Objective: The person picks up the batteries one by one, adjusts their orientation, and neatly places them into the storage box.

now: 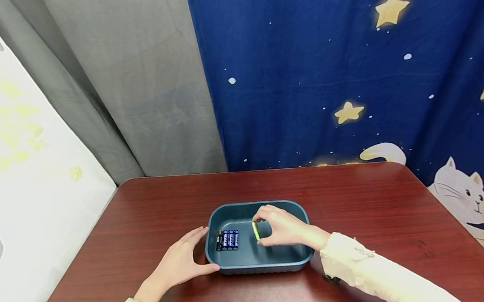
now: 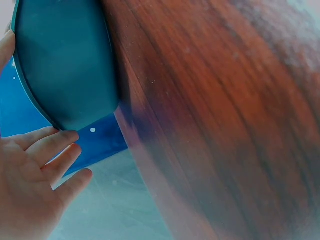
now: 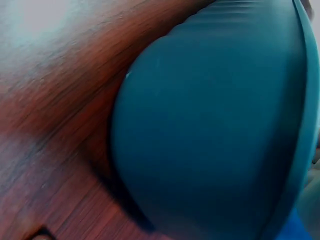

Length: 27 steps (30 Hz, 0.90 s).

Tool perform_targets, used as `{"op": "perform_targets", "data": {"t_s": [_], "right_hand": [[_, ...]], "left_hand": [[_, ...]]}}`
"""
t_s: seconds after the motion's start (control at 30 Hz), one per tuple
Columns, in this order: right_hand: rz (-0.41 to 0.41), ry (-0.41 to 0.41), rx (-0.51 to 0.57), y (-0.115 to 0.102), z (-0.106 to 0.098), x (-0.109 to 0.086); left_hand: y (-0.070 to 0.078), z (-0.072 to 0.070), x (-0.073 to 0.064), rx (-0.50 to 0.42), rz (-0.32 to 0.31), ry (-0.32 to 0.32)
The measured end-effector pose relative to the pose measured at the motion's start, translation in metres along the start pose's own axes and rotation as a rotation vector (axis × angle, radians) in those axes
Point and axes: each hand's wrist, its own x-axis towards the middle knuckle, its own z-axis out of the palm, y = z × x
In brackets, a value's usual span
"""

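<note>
A dark teal rectangular tray (image 1: pixel 261 266) sits on the table. Inside, at its left end, blue batteries (image 1: pixel 230 240) stand side by side in a short row, with a black battery (image 1: pixel 219 240) at the row's left. My right hand (image 1: pixel 281 226) reaches over the tray's right side and pinches a light green battery (image 1: pixel 255 231) between thumb and fingers, to the right of the row. My left hand (image 1: pixel 184 257) spans the tray's left end, thumb near the front corner and fingertips at the back one. In the left wrist view its fairly straight fingers (image 2: pixel 52 146) touch the tray's wall.
The reddish-brown wooden table (image 1: pixel 349 194) spreads around the tray. Behind it hang a grey curtain (image 1: pixel 141 83) and a blue star-patterned curtain (image 1: pixel 287 70). A white patterned cloth (image 1: pixel 18 165) stands along the left. In the right wrist view the tray's outer wall (image 3: pixel 210 125) fills the middle.
</note>
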Motion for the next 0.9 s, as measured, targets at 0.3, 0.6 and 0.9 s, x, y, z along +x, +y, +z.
{"op": "perform_targets", "data": {"t_s": [0.3, 0.6, 0.9], "right_hand": [[0.017, -0.029, 0.000, -0.004, 0.012, 0.014], [0.034, -0.037, 0.004, -0.007, 0.023, 0.023], [0.052, -0.087, -0.005, -0.010, 0.034, 0.028]], "left_hand": [[-0.002, 0.000, -0.001, -0.005, -0.008, 0.004], [-0.002, -0.001, -0.001, -0.008, -0.018, -0.003], [0.000, -0.001, 0.000, -0.025, -0.024, -0.015]]}}
